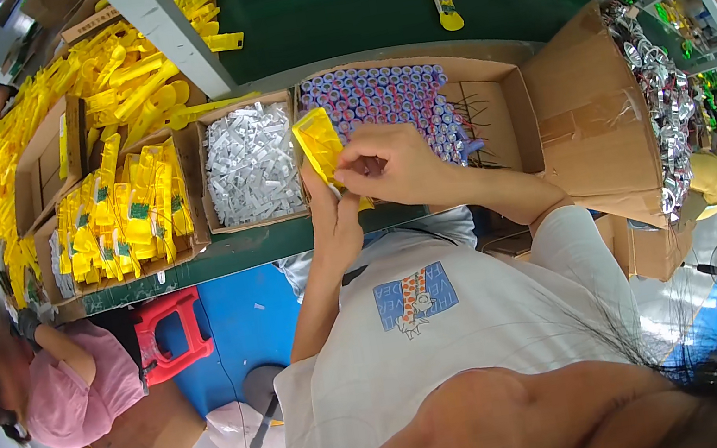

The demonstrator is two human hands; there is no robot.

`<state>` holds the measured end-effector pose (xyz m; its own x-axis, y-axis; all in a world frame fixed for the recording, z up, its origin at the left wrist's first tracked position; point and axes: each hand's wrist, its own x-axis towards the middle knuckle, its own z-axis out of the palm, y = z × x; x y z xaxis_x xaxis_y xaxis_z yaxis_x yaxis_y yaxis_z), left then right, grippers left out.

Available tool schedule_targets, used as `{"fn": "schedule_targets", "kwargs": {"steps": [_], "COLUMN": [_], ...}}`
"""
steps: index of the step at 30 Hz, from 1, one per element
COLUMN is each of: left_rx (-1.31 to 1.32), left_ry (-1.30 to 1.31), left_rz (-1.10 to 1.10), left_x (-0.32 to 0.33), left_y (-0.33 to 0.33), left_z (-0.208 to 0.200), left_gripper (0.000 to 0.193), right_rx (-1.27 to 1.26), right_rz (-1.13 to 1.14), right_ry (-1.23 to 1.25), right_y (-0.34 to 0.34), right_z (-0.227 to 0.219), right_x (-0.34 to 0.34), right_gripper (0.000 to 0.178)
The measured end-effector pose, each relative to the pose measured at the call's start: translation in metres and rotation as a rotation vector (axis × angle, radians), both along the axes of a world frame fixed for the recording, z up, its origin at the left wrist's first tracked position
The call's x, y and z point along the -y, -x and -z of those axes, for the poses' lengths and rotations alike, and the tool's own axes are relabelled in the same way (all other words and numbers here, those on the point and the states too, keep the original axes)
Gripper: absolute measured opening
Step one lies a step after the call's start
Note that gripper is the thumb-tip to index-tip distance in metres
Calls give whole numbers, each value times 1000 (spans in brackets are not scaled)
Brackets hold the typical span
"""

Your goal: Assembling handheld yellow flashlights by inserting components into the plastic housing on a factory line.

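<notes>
A yellow plastic housing, open on the side that shows, stands tilted above the boxes at the bench edge. My left hand grips it by its lower end. Over the housing's lower part, my right hand is closed in a pinch, and whatever its fingertips hold is hidden. Just beyond my hands is a carton of upright purple-wrapped cylindrical batteries with thin wires at its right end. To the left of my hands lies a box of small white plastic pieces.
Yellow housings with green circuit boards fill a box at left, below a heap of yellow parts. A grey post rises from the bench. One yellow piece lies on the green belt. A tall carton holds metallic parts at right.
</notes>
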<state>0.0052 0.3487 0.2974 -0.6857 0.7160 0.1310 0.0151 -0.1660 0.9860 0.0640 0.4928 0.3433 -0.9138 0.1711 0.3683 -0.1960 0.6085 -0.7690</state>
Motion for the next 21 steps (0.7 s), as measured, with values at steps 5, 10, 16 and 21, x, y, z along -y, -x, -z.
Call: {"fn": "schedule_targets", "kwargs": {"steps": [5,10,16,21], "left_rx": [-186,-160,45,2], "left_ry": [69,88,168,52], "left_rz": [-17,9,65,90], "left_x": [-2,-7,-6,-1], "left_y": [-7,-6,-8,-1], "left_z": [-11,-17,-20,-2], "left_gripper": [56,57,49,47], "right_rx": [211,150,42,-217], "right_rz": [42,123,155,287], "right_ry": [382,730,644,-26], "right_y": [-5,-12,-12,-9], "right_z": [2,16,32,26], "right_x": [-4,5,10,5], "right_gripper": [21,14,8,14]}}
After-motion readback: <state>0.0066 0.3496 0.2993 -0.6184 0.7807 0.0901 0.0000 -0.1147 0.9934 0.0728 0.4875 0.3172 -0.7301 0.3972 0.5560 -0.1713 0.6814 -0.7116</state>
